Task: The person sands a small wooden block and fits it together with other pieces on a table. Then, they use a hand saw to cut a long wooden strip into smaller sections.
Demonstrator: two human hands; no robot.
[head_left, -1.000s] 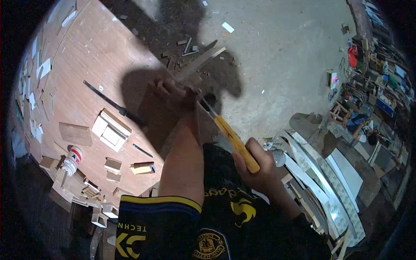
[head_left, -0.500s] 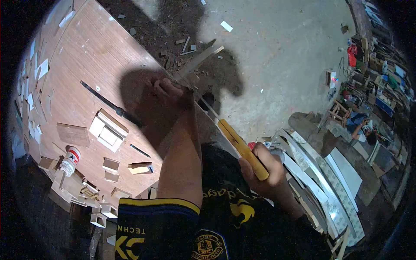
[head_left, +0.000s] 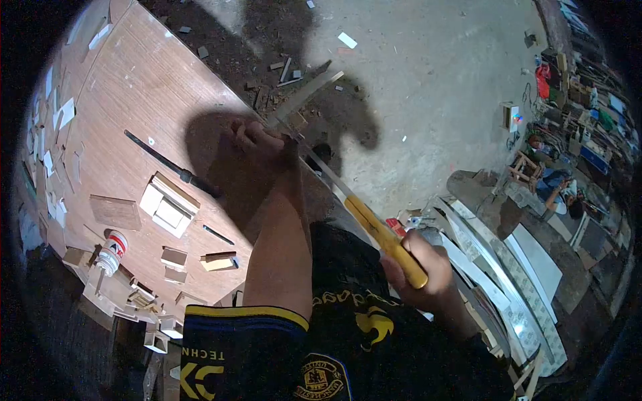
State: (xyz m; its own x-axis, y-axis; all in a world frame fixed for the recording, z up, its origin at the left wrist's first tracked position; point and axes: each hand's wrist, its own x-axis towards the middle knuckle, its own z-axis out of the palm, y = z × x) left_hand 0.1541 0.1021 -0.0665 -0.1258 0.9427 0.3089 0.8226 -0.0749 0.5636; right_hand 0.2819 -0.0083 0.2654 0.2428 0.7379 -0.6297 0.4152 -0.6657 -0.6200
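Observation:
My right hand (head_left: pixel 420 262) is wrapped round the long straight yellow handle of a narrow-bladed saw (head_left: pixel 381 235). Its thin metal blade runs up and left to a pale wooden strip (head_left: pixel 309 97) that juts past the table edge. At that edge my left hand (head_left: pixel 259 142), in deep shadow, has its fingers curled and presses the strip's near end down. The exact contact between blade and strip is too dark to make out. A dark rod-like tool (head_left: pixel 164 159) lies on the table left of my left hand.
On the wooden table (head_left: pixel 127 87) are a small pale wooden box (head_left: pixel 169 204), a pen (head_left: pixel 219 234), a white bottle with a red label (head_left: pixel 112 250) and small wooden pieces. Offcuts litter the floor. Long panels (head_left: pixel 501 281) lie at right, with a seated person (head_left: pixel 558 194) beyond.
My right hand has drawn the saw down and to the right, so more of its blade shows. My left hand and the wooden strip stay nearly in place.

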